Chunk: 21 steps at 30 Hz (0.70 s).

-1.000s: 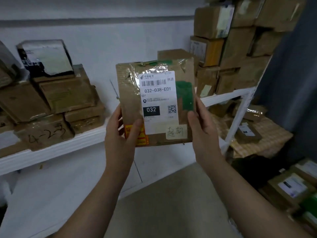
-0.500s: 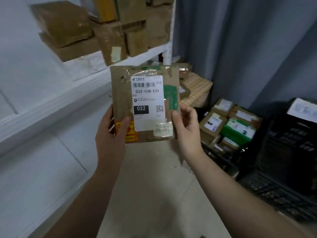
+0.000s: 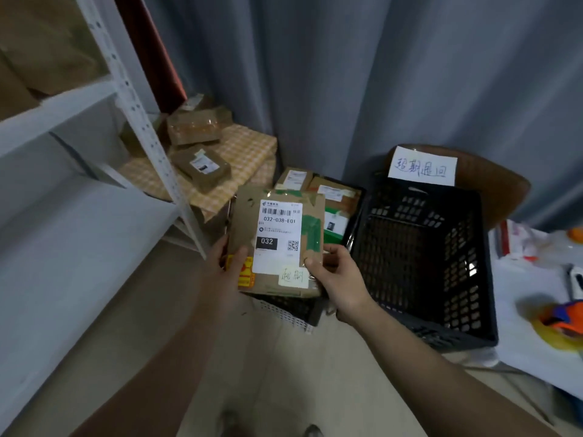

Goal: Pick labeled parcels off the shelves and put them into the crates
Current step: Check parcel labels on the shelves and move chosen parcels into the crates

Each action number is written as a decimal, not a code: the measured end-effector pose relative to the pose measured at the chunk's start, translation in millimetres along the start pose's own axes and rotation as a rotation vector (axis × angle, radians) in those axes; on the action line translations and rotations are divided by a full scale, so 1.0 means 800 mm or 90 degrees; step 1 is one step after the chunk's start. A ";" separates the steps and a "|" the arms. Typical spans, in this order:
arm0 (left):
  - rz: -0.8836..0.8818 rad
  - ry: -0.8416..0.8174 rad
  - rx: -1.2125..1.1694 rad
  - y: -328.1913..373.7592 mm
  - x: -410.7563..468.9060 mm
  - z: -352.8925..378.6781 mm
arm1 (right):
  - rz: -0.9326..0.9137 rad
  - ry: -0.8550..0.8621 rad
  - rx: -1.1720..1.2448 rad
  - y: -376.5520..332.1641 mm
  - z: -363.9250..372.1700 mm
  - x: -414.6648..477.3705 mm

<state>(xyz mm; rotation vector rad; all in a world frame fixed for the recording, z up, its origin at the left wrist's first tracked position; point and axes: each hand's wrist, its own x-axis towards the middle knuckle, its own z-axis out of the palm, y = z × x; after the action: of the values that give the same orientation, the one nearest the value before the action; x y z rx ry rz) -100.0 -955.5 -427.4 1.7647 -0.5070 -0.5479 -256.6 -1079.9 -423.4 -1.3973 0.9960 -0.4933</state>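
Head view: a flat brown parcel (image 3: pixel 277 244) — taped, with green patches and a white label (image 3: pixel 279 236) reading 032-038-E01 — is gripped at its lower edge by the left hand (image 3: pixel 232 272) and right hand (image 3: pixel 336 279), above a black crate (image 3: pixel 419 260).

The parcel (image 3: pixel 277 244) hides much of the filled crate (image 3: pixel 296 310); shelf boxes (image 3: pixel 47 48) are blurred.

1. Parcel (image 3: pixel 277 244) (label 032-038-E01): was carried away from the shelf (image 3: pixel 56 105), rightward and lower, and ended above the near crate (image 3: pixel 296 309), which held other parcels.
2. Right hand (image 3: pixel 337 279): slid from the parcel's side edge down to its lower right corner.
3. Empty black crate (image 3: pixel 422 257) with paper sign (image 3: pixel 422 167): came fully into view at right.
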 end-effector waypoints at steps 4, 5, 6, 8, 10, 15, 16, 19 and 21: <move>-0.035 -0.054 0.075 -0.028 0.046 0.046 | 0.062 0.052 -0.001 0.039 -0.019 0.041; -0.048 -0.061 0.098 -0.034 0.059 0.055 | 0.079 0.066 0.001 0.047 -0.020 0.053; -0.054 -0.070 0.119 -0.041 0.073 0.063 | 0.095 0.077 0.000 0.053 -0.021 0.065; -0.047 -0.099 0.159 -0.054 0.102 0.080 | 0.122 0.095 -0.002 0.064 -0.021 0.092; -0.047 -0.123 0.194 -0.067 0.131 0.097 | 0.147 0.113 -0.012 0.073 -0.020 0.119; -0.086 -0.202 0.239 -0.111 0.198 0.129 | 0.207 0.141 -0.068 0.098 -0.012 0.172; -0.090 -0.222 0.249 -0.121 0.209 0.134 | 0.222 0.143 -0.073 0.105 -0.010 0.181; -0.098 -0.265 0.255 -0.144 0.235 0.151 | 0.264 0.167 -0.088 0.129 -0.003 0.205; -0.105 -0.282 0.259 -0.158 0.247 0.164 | 0.291 0.185 -0.091 0.143 -0.002 0.219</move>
<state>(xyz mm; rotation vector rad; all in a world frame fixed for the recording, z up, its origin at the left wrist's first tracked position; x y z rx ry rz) -14.2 -1142.9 -600.1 2.0883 -0.8291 -1.0207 -194.9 -1202.1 -581.5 -1.1875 1.5654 -0.2890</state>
